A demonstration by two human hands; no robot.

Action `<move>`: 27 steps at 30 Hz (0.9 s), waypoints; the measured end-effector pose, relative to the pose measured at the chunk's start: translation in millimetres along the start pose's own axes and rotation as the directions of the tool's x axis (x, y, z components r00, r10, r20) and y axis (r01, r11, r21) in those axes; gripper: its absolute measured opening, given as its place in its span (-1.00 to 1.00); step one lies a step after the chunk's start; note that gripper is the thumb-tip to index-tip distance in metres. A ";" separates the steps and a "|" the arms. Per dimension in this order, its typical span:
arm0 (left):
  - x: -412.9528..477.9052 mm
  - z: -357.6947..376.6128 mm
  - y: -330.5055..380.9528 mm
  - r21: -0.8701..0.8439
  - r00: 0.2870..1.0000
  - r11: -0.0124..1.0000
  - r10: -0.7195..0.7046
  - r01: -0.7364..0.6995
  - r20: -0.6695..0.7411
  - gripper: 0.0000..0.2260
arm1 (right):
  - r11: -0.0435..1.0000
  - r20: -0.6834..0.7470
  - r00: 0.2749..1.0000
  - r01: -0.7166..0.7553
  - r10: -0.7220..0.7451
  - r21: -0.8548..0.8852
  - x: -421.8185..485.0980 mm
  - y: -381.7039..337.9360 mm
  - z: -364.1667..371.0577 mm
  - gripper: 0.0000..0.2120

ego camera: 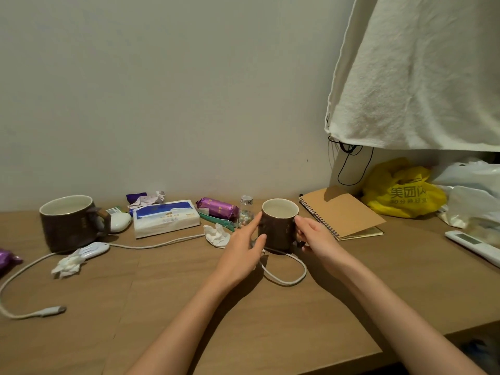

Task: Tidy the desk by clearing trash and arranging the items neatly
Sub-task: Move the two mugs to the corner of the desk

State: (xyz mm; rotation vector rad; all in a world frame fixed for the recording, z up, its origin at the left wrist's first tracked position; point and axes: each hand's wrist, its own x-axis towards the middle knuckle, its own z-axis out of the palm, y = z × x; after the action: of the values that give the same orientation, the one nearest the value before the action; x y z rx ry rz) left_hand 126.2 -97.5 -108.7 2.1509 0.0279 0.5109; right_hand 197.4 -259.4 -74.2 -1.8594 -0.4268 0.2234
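A small brown mug [277, 231] with a pale inside stands upright at the middle of the wooden desk [189, 299]. My right hand [313, 235] grips its handle on the right side. My left hand [244, 246] rests flat against the mug's left wall, fingers spread and index finger pointing up along it. A white cable [286, 277] loops on the desk under and in front of the mug. Crumpled tissues lie left of my left hand [216, 235], at the far left [67, 265] and behind the tissue pack [148, 198].
A larger brown mug [70, 223] stands at the left, with a tissue pack [166, 217], purple wrapper [217, 207], small glass bottle [245, 211] and green clip [216, 219] behind. A spiral notebook [341, 212], yellow bag [403, 194] and white remote [473, 246] lie right.
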 end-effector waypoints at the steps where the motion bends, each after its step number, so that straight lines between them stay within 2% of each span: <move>1: -0.7 -1.7 2.6 -0.008 1.000 1.000 0.012 -0.012 -0.002 -0.51 | 1.000 -0.020 1.000 0.012 -0.012 0.002 -2.8 -2.1 0.3 -0.71; 4: -5.9 -14.0 15.0 -0.038 0.997 0.998 0.055 -0.057 -0.058 -0.57 | 0.998 -0.068 0.996 0.060 -0.058 0.020 -11.5 -13.3 -1.3 -0.70; 10: -29.8 -80.8 20.9 -0.016 0.939 0.999 0.030 -0.038 -0.342 -0.67 | 0.985 -0.056 0.986 0.163 -0.160 0.052 -32.9 -52.6 9.0 -0.63; 13: -49.0 -130.1 13.7 0.029 0.880 0.999 0.035 -0.024 -0.474 -0.69 | 0.976 0.007 0.981 0.192 -0.194 0.106 -42.5 -71.3 28.2 -0.62; 18: -79.0 -204.9 -15.1 0.070 0.729 0.996 0.005 0.059 -0.684 -0.61 | 0.967 0.135 0.969 0.184 -0.209 0.178 -45.2 -91.6 76.5 -0.65; 20: -86.6 -229.9 -34.0 0.097 0.695 0.984 -0.035 0.150 -0.718 -0.53 | 0.967 0.177 0.959 0.190 -0.220 0.171 -42.8 -96.7 96.3 -0.56; 22: -90.9 -250.9 -51.1 0.121 0.686 0.959 -0.093 0.258 -0.722 -0.41 | 0.968 0.200 0.954 0.192 -0.222 0.161 -41.0 -102.4 115.4 -0.55; 27: -86.8 -285.0 -86.2 0.111 0.722 0.901 -0.258 0.420 -0.642 -0.14 | 0.967 0.224 0.947 0.197 -0.230 0.162 -34.2 -115.3 152.9 -0.63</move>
State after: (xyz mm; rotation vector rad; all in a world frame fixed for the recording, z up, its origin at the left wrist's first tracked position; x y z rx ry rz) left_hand -44.1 157.2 -60.8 2.0492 0.8907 1.0094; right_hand 90.5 -107.4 -17.0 -1.6413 -0.7584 0.3242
